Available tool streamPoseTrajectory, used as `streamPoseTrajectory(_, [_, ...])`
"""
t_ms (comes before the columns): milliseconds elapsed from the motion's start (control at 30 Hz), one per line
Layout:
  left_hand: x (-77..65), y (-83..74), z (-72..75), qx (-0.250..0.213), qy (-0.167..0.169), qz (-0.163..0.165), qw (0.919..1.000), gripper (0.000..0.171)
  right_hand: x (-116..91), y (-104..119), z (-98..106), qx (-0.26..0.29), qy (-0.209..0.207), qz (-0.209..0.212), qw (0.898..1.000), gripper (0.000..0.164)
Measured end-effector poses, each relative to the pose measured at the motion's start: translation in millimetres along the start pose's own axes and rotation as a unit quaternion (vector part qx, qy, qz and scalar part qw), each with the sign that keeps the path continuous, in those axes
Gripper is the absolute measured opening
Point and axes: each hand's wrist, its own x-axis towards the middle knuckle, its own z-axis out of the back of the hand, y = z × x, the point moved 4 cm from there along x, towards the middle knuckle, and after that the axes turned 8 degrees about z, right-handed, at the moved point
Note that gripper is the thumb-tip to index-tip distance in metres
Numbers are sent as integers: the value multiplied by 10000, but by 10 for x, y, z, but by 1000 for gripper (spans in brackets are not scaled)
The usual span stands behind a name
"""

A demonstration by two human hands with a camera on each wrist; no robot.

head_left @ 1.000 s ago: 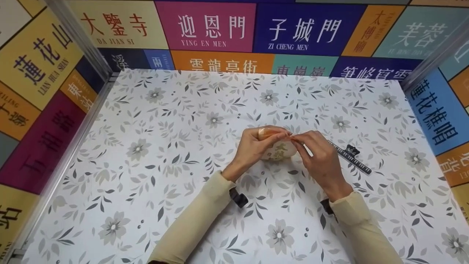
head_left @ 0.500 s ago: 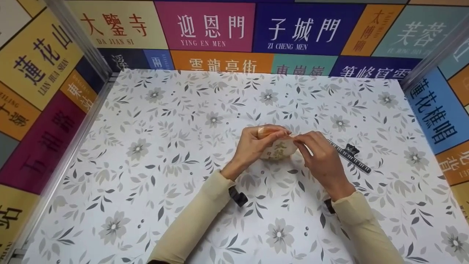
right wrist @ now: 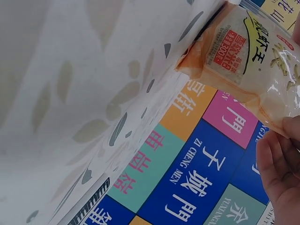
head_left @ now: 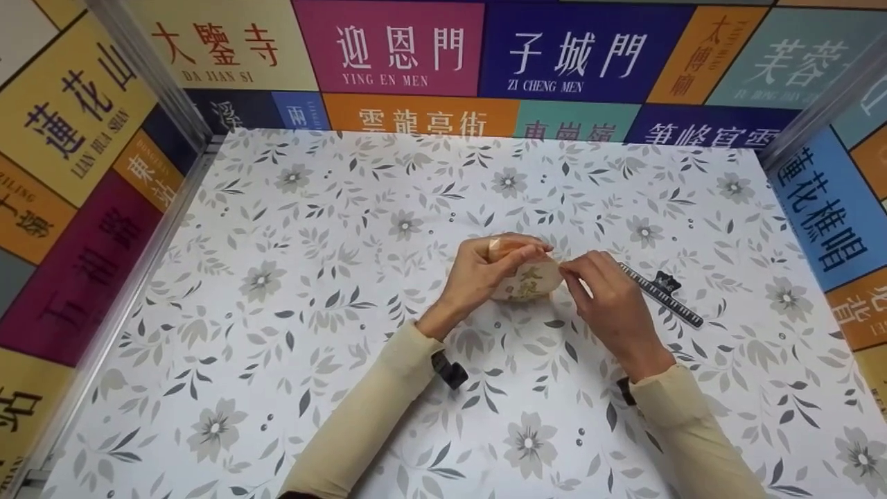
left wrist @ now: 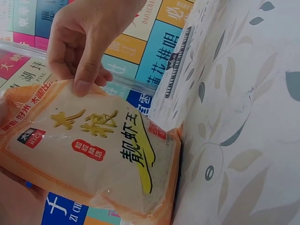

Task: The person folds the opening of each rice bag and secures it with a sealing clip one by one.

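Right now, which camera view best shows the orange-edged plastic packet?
The left wrist view: the orange-edged plastic packet shows most of its printed front. The head view shows it small, partly hidden by the left hand; the right wrist view crops it.

A: Lettering on the packet [left wrist: 91,145]?
B: Gold 太粮, black 靓虾王; red block [right wrist: 228,51] includes "300".
A: Far side?
B: Cream panel [head_left: 229,45]: DA JIAN SI. Pink panel [head_left: 395,52]: 迎恩門, YING EN MEN. Blue panel [head_left: 578,55]: 子城門, ZI CHENG MEN.
A: Left?
B: Yellow panel [head_left: 77,104]: 蓮花山, LIAN HUA SHAN.
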Motion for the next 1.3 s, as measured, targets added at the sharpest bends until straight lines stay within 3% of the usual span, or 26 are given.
streamPoseTrajectory(167, [-2,1,-6,62,47,-58,10000,22,-13,-4,3,-193,84,7,9998,4])
streamPoseTrajectory(333, [-7,0,-12,79,85,-75,9999,23,-1,-19,-6,-341,164,61,9993,14])
streamPoseTrajectory(567, [-10,-10,-14,-75,94,-42,9999,23,63,17,-47,-270,13,43,9996,4])
streamPoseTrajectory(1300, [8,6,-15,-113,85,-133,9998,19,94,52,-11,-369,-60,171,9992,12])
